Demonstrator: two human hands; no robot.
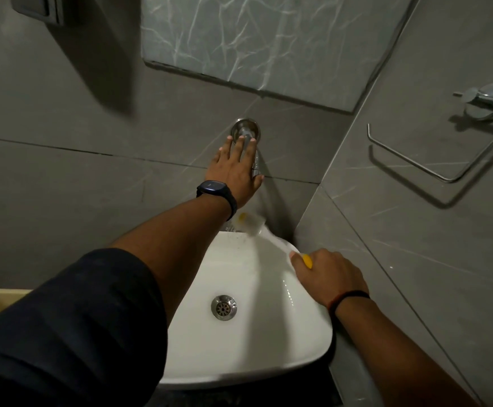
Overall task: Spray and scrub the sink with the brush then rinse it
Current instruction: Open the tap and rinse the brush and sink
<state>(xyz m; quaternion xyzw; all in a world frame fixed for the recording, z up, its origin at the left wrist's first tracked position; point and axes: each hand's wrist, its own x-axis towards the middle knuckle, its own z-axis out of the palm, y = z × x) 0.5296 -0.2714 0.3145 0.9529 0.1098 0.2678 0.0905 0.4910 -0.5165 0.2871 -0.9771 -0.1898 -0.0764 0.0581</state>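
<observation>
**Brush under the tap, one hand on each**

While the right hand [328,276] keeps its fingers [298,261] clenched round the yellow grip, the brush [271,239] runs from that fist toward eleven o'clock, its long axis slanting up-left, with the blurred bristle head over the back rim of the white sink [248,362]. Its handle lies along the basin's right edge. At twelve o'clock from the bristles, the left hand [235,171] rests flat on the wall tap [245,131], fingers released and spread, grasping nothing. A dark watch [213,189] sits on that wrist. The drain [223,307] lies at six o'clock from the brush head.
</observation>
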